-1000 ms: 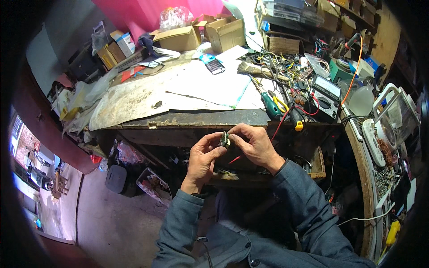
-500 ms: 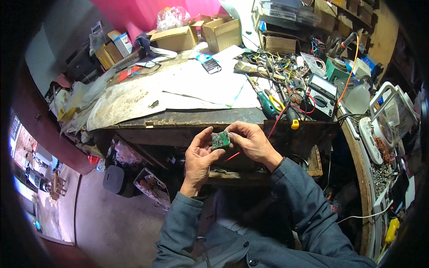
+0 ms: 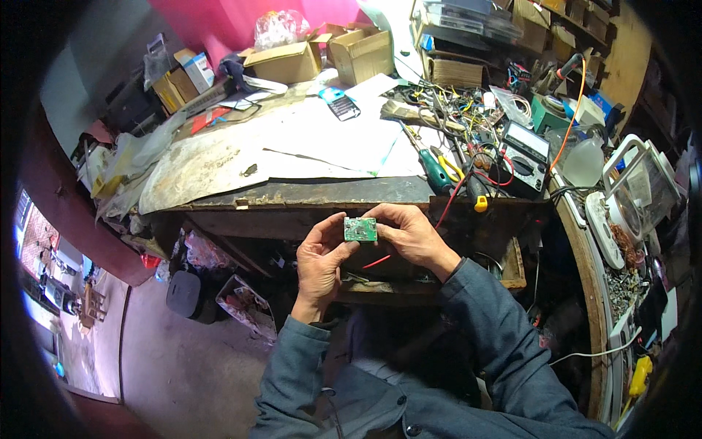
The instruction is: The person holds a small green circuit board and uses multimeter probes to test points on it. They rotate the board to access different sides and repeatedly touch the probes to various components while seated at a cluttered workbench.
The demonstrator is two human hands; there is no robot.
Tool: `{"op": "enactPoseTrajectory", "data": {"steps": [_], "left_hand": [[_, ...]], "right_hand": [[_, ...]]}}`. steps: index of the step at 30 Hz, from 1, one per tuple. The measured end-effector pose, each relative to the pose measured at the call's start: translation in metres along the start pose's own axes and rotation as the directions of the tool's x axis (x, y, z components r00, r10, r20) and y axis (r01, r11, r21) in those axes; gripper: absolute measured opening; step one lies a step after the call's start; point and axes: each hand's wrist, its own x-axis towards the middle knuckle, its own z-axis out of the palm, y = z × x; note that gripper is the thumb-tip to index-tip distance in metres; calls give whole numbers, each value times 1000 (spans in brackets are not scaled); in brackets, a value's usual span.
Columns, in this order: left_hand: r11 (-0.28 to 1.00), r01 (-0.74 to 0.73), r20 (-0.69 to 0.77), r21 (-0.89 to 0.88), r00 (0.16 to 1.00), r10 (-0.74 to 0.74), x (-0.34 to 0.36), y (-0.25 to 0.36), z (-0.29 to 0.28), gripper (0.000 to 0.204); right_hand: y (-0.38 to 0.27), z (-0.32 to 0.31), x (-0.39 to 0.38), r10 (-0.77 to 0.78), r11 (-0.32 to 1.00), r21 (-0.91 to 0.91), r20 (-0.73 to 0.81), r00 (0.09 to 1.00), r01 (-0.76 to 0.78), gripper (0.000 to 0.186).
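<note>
A small green circuit board (image 3: pixel 360 230) with tiny components on its face is held level between my two hands, just in front of the workbench edge. My left hand (image 3: pixel 320 260) grips its left side, fingertips and thumb closed on it. My right hand (image 3: pixel 412 238) pinches the right side with thumb and forefinger. A red test probe (image 3: pixel 376 261) dangles just below the board, between the hands.
On the bench (image 3: pixel 289 191) lie paper sheets (image 3: pixel 314 135), a green screwdriver (image 3: pixel 435 168), yellow-handled pliers (image 3: pixel 450 164), a multimeter (image 3: pixel 526 157) and tangled wires (image 3: pixel 464 102). Cardboard boxes (image 3: pixel 362 55) stand behind. An open drawer (image 3: pixel 515 271) is below; a cluttered side shelf (image 3: pixel 618 293) runs along the right.
The board has turned from edge-on to showing its flat face upward. Both hands have shifted slightly to the left in the picture, still holding it.
</note>
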Motion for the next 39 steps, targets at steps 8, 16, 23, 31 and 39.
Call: {"op": "enactPoseTrajectory", "data": {"steps": [8,16,23,31,39], "left_hand": [[999,10,18,-31,1000,-10,1,1,1,52],[999,9,28,-43,1000,-8,1,0,-1,51],[999,27,28,-21,999,-27,1,3,-1,51],[999,36,35,1,999,-36,2,0,-1,51],[999,35,36,-35,999,-34,3,2,0,50]], "right_hand": [[-4,-1,-2,4,998,-67,-25,1000,-5,13],[-5,-1,-3,-25,991,-135,-59,998,17,13],[-8,1,-3,-24,989,-146,-60,998,15,14],[-4,-1,-3,-60,992,-115,-53,997,54,15],[1,-2,-2,-111,980,-169,-51,993,101,13]]}}
